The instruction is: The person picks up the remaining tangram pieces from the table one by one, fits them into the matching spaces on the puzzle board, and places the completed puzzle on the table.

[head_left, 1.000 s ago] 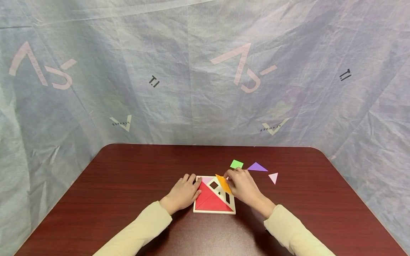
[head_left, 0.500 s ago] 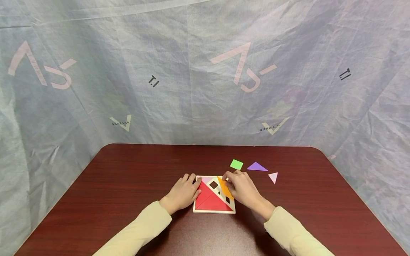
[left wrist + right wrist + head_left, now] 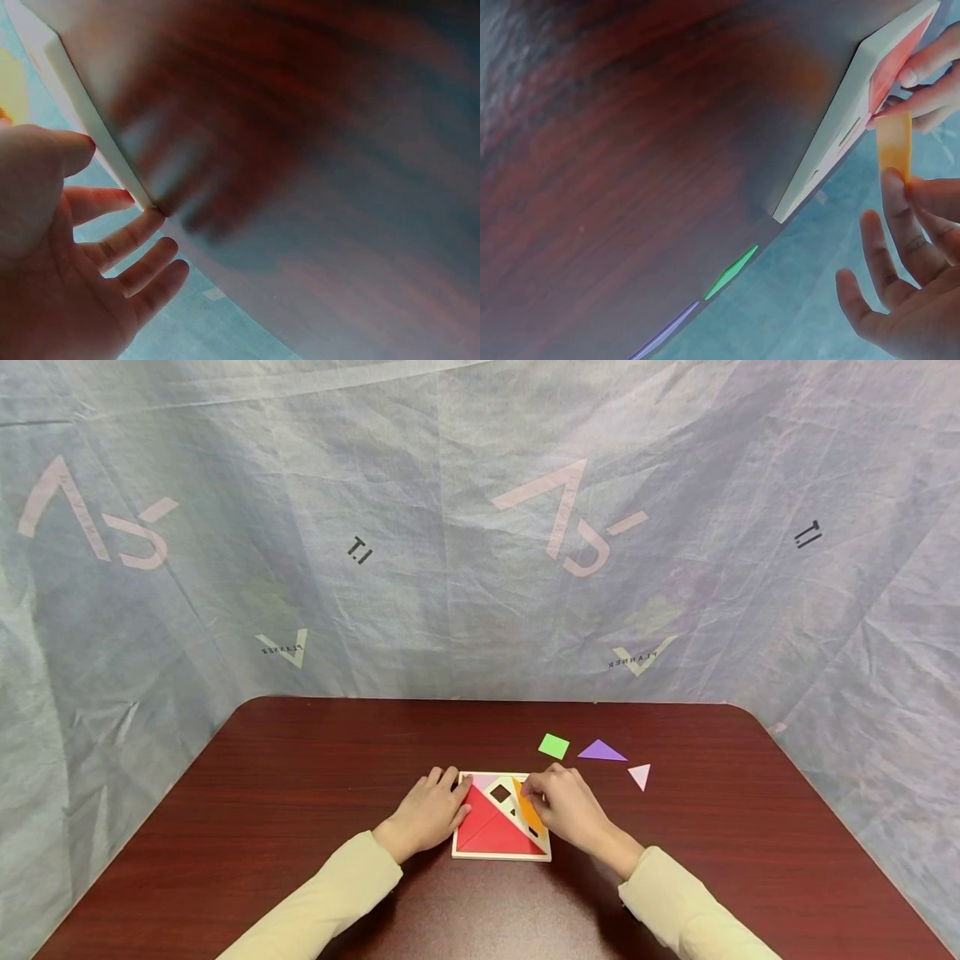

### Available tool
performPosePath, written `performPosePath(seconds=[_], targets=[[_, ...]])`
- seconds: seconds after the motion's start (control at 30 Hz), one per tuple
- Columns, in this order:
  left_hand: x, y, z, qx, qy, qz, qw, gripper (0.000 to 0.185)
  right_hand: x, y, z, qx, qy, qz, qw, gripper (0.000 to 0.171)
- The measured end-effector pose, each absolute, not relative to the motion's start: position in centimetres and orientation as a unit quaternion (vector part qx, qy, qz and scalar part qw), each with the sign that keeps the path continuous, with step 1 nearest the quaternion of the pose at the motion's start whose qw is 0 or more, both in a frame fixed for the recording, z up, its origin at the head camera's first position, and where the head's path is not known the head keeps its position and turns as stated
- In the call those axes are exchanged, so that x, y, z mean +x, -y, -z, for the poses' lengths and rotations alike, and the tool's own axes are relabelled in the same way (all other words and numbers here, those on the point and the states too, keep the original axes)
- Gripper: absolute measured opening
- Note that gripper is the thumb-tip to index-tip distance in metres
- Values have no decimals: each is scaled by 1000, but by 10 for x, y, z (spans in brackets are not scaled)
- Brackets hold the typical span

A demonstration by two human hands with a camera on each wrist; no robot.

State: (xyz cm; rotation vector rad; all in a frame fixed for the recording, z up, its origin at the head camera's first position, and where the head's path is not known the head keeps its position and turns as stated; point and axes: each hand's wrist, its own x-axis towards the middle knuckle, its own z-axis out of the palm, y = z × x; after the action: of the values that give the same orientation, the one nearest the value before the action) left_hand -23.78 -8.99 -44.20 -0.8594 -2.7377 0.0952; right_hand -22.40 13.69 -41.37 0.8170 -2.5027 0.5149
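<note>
Right hand (image 3: 567,807) fingers pinch flat orange puzzle piece (image 3: 528,804) over the square wooden puzzle tray (image 3: 501,855), mid-desk. Left hand (image 3: 431,811) rests there, fingers spread. Beyond: green square tile (image 3: 554,745), purple triangle (image 3: 601,751), pale pink triangle (image 3: 640,775), well clear.

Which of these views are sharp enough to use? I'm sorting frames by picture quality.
Head view: evenly lit and sharp, with soft shadows under both sleeves on the table. Left wrist view: the tabletop is smeared and out of focus. Right wrist view: the orange piece and tray are soft, the wood blurred and tilted.
</note>
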Motion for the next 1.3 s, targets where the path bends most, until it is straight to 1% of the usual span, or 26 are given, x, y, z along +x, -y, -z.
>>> performPosePath(seconds=[0.23, 0.47, 0.7, 1.1, 1.3], targets=[[-237, 89, 441, -294, 947, -32, 127, 41, -224, -138, 416, 294, 915, -183, 209, 12], [-237, 89, 442, -295, 946, -31, 131, 40, -223, -139, 417, 300, 913, -187, 205, 11], [-238, 89, 443, -294, 946, -34, 133, 41, -222, -140, 418, 296, 917, -189, 188, 10], [-239, 90, 444, -294, 946, -35, 129, 41, -219, -142, 420, 283, 925, -176, 183, 21], [-238, 89, 444, -293, 947, -34, 131, 41, -218, -142, 422, 269, 932, -168, 173, 21]])
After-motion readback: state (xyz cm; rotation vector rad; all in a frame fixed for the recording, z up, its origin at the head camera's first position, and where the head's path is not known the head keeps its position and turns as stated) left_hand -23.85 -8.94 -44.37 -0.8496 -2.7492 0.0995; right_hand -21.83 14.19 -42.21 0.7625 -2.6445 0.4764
